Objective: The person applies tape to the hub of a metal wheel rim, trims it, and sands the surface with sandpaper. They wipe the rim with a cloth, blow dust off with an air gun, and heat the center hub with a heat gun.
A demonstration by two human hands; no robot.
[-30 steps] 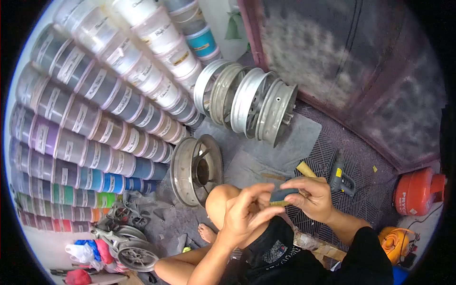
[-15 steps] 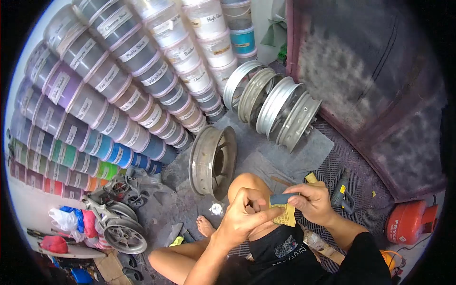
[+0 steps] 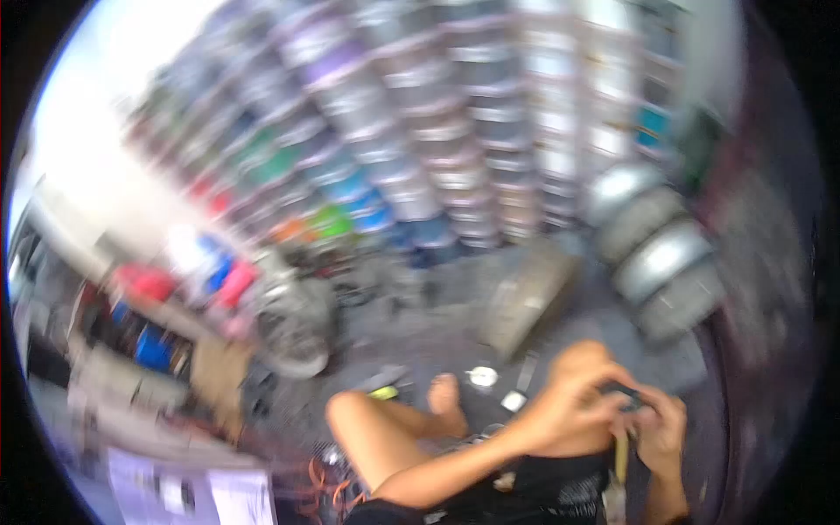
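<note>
The head view is smeared by motion. My left hand [image 3: 579,404] and my right hand [image 3: 662,423] meet above my bent knee at the lower right. Their fingers are closed round a small dark sheet [image 3: 621,393], one hand at each side of it. A yellow strip [image 3: 622,457] hangs just below the hands. Beyond them, a single wheel rim [image 3: 530,297] stands on the floor.
Stacked labelled tubs [image 3: 420,131] line the wall. Several rims [image 3: 652,249] stand in a row at the right. At the left are a grey wheel [image 3: 297,328], red bags [image 3: 144,282] and cardboard [image 3: 220,376]. A white round item [image 3: 482,376] lies near my foot.
The view has swung left, so the tubs and rims now appear further right. Both hands remain together at the dark sheet. Its yellow face, visible half a second ago, is no longer plain to see.
</note>
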